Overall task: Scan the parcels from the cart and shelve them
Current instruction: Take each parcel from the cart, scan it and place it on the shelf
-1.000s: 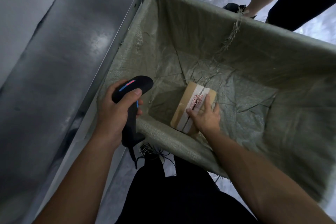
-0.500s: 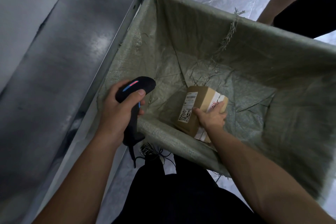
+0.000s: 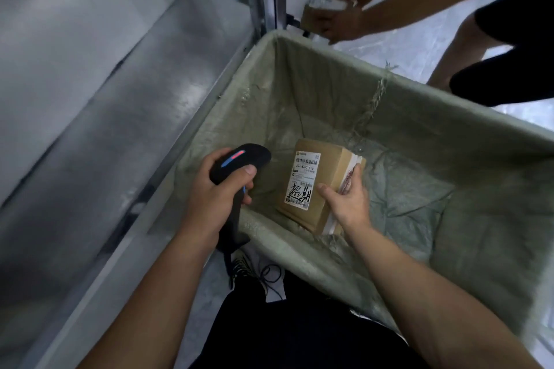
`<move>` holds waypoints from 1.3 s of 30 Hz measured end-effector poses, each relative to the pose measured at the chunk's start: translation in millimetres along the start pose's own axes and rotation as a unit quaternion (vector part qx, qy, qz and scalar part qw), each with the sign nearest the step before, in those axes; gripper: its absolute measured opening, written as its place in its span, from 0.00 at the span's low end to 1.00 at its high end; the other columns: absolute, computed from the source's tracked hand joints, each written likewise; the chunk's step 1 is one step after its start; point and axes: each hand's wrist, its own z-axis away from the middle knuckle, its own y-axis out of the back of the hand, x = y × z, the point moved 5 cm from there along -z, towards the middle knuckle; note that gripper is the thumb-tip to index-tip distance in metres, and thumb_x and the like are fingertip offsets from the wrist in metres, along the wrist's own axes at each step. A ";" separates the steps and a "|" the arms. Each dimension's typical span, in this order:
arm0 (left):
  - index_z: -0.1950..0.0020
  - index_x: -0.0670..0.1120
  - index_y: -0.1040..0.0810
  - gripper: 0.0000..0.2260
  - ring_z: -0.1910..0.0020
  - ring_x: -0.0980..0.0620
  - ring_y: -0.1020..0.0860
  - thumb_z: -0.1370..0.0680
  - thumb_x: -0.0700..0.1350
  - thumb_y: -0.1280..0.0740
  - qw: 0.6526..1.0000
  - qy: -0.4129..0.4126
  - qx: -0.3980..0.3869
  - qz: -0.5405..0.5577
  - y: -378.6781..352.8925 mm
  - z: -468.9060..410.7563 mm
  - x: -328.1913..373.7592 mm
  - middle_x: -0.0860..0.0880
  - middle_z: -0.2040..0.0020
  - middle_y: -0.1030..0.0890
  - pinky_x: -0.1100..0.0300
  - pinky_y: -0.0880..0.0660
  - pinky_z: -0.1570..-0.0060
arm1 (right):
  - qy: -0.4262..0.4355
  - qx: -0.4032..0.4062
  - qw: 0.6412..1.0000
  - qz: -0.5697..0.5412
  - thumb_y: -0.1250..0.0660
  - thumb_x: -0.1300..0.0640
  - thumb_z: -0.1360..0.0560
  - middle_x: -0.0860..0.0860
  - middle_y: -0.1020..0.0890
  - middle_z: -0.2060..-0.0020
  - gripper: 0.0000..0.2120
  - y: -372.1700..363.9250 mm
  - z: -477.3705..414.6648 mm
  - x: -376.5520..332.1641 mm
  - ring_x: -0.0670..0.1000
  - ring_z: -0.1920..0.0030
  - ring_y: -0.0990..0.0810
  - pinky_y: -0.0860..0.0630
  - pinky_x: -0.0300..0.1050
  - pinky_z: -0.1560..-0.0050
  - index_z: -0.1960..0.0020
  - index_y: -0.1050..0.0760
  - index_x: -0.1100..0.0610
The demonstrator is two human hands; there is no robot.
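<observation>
In the green-lined cart [image 3: 419,117], the right grip [image 3: 349,204] holds a brown parcel [image 3: 329,165], label up; the left grip [image 3: 212,201] clasps a black scanner [image 3: 251,156] just beside it. Another person [image 3: 419,6] holds a second box [image 3: 320,7] beyond.

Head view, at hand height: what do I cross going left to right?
First the metal shelf → left hand gripping the scanner → parcel → right hand holding the parcel's right edge → cart, its right wall.
</observation>
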 end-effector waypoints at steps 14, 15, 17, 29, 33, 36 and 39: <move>0.42 0.52 0.21 0.14 0.65 0.49 0.21 0.24 0.39 0.26 0.997 -0.042 0.055 0.027 20.6 45.9 19.8 0.47 0.64 0.18 0.54 0.22 0.62 | 0.193 -0.074 0.977 -0.059 0.20 0.33 0.42 0.50 0.29 0.29 0.55 -6.1 11.6 -79.1 0.52 0.31 0.26 0.30 0.60 0.29 0.24 0.47 0.28; 0.41 0.51 0.21 0.14 0.65 0.49 0.21 0.24 0.39 0.26 0.997 -0.043 0.057 0.030 24.0 49.2 20.6 0.45 0.63 0.18 0.56 0.22 0.64 | 0.204 -0.077 0.974 -0.059 0.20 0.32 0.43 0.50 0.29 0.28 0.55 -7.8 13.6 -82.7 0.53 0.30 0.26 0.29 0.62 0.29 0.24 0.47 0.27; 0.39 0.49 0.21 0.15 0.66 0.50 0.22 0.24 0.38 0.27 0.997 -0.046 0.056 0.037 31.4 55.6 21.8 0.43 0.61 0.18 0.60 0.24 0.68 | 0.216 -0.083 0.971 -0.055 0.20 0.31 0.44 0.49 0.30 0.28 0.55 -11.1 18.6 -86.5 0.53 0.30 0.27 0.30 0.62 0.29 0.25 0.47 0.26; 0.40 0.51 0.21 0.16 0.67 0.49 0.21 0.26 0.42 0.24 0.994 -0.084 0.040 0.049 94.1 109.2 16.3 0.43 0.60 0.17 0.58 0.23 0.65 | 0.284 -0.085 0.952 -0.081 0.20 0.30 0.46 0.47 0.30 0.27 0.55 -22.4 80.6 -106.5 0.53 0.29 0.27 0.29 0.64 0.30 0.26 0.46 0.24; 0.40 0.52 0.21 0.15 0.64 0.47 0.20 0.24 0.41 0.25 0.991 -0.104 0.050 0.060 120.9 130.1 13.5 0.45 0.62 0.17 0.53 0.20 0.60 | 0.323 -0.064 0.942 -0.065 0.21 0.31 0.43 0.46 0.30 0.26 0.54 -27.6 108.1 -113.6 0.51 0.28 0.29 0.31 0.63 0.28 0.24 0.48 0.26; 0.40 0.53 0.22 0.14 0.64 0.48 0.20 0.24 0.42 0.26 0.989 -0.116 0.052 0.071 140.0 148.0 11.3 0.46 0.62 0.17 0.52 0.20 0.59 | 0.350 -0.044 0.934 -0.054 0.21 0.35 0.40 0.48 0.31 0.26 0.54 -30.4 131.9 -121.9 0.52 0.27 0.31 0.33 0.62 0.27 0.23 0.49 0.29; 0.40 0.53 0.22 0.15 0.63 0.47 0.20 0.25 0.43 0.24 0.986 -0.132 0.060 0.076 157.2 163.5 8.7 0.46 0.62 0.17 0.49 0.20 0.57 | 0.369 -0.018 0.928 -0.052 0.22 0.38 0.38 0.49 0.34 0.25 0.54 -31.0 152.9 -127.9 0.54 0.25 0.34 0.36 0.62 0.25 0.21 0.51 0.33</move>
